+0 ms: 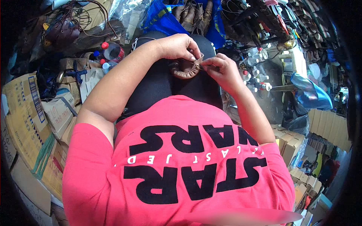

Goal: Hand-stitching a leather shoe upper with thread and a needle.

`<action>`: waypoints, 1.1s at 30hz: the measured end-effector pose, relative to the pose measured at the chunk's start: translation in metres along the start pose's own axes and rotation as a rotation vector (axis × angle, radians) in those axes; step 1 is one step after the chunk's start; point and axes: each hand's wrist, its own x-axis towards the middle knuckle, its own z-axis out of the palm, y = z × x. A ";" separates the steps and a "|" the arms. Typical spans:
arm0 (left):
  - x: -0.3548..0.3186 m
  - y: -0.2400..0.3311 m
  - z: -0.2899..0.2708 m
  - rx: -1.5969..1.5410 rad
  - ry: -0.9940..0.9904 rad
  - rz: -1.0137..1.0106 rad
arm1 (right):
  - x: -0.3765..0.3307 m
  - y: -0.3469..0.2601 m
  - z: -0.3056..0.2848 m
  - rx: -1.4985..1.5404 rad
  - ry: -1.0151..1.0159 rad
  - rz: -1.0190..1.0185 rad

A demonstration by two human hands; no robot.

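2 hands work a curved brown leather piece [185,69] resting on the lap. Left hand [177,47] curls closed over its upper edge; right hand [220,69] pinches its right end. Long axis runs left-right, arc bulging toward the body. Risk, as judged: pinch slips and the gathered edge loosens.

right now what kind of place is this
Probably a small shoe or leather repair workshop. The hands work a brown leather piece on the lap, small glue bottles stand to the right, and cardboard boxes pile up on the left.
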 end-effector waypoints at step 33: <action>-0.060 0.003 0.041 0.440 0.616 0.121 | 0.008 0.037 -0.002 0.211 -0.249 0.033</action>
